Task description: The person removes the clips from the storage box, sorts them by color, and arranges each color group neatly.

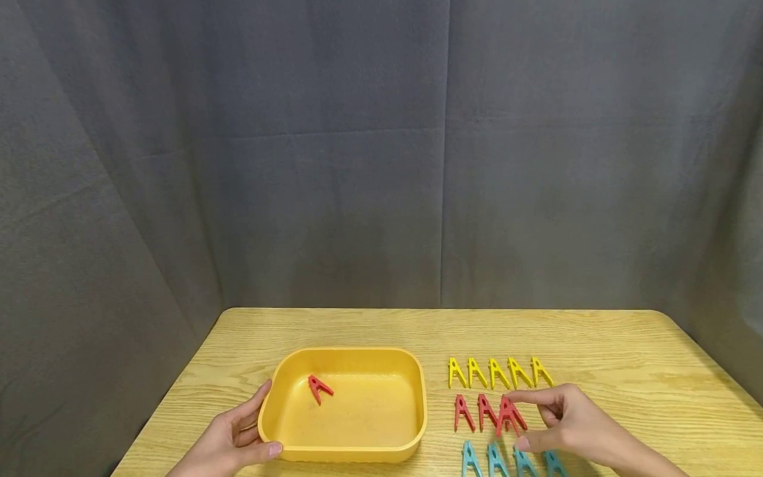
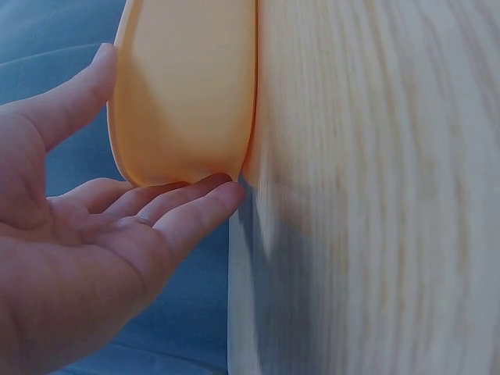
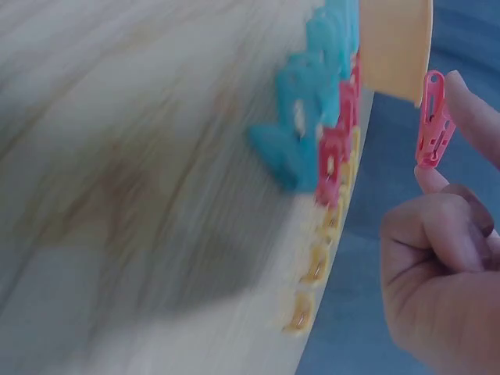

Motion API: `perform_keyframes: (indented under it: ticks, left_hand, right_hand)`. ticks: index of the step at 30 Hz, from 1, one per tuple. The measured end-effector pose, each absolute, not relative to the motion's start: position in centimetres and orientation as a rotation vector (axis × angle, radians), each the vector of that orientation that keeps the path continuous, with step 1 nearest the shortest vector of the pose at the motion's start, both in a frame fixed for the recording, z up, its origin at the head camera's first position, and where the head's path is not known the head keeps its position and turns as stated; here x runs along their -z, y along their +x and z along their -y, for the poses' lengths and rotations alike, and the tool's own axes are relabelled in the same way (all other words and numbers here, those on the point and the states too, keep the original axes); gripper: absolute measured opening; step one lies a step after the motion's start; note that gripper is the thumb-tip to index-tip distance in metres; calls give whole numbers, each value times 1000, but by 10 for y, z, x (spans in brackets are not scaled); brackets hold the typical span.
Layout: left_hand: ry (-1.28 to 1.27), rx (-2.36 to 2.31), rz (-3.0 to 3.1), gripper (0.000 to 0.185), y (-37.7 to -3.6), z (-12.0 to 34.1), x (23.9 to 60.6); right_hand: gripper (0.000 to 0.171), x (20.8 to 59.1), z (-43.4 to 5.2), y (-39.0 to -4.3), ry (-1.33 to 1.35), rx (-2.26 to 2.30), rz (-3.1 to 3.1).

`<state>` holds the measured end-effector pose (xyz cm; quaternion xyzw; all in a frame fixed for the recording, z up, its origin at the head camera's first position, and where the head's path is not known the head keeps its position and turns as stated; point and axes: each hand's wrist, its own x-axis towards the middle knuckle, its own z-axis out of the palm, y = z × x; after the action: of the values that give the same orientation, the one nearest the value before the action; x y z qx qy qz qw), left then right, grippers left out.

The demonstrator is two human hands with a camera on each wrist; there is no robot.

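A yellow tub [image 1: 357,442] sits on the wooden table [image 1: 626,371] with one red clothes peg [image 1: 319,389] lying inside. My left hand [image 1: 253,424] rests against the tub's near-left corner, its straight fingers [image 2: 180,207] touching the tub [image 2: 183,86] and the thumb at the front wall. My right hand [image 1: 517,419] pinches a red peg [image 1: 509,414] between thumb and forefinger, lifted slightly beside the red row. In the right wrist view that peg [image 3: 433,121] hangs between the fingertips of the right hand [image 3: 441,133].
Right of the tub lie three rows of pegs: several yellow [image 1: 497,372], two red [image 1: 473,412], several blue [image 1: 495,460] at the near edge. A grey curtain [image 1: 381,165] closes off the back and sides.
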<state>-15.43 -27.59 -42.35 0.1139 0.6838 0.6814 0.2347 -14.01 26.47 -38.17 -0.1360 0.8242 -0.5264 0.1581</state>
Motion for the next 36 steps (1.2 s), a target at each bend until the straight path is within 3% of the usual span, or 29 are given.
perform_keyframes:
  ticks: [14, 36]
  left_hand:
    - [358, -1864, -1897, 97, -155, 278, 422]
    - [360, -1899, -1848, 94, -154, 277, 424]
  right_hand:
    - [60, 394, -312, -147, -306, 1489, -2371]
    - [67, 415, -333, -168, -262, 1453, -2286]
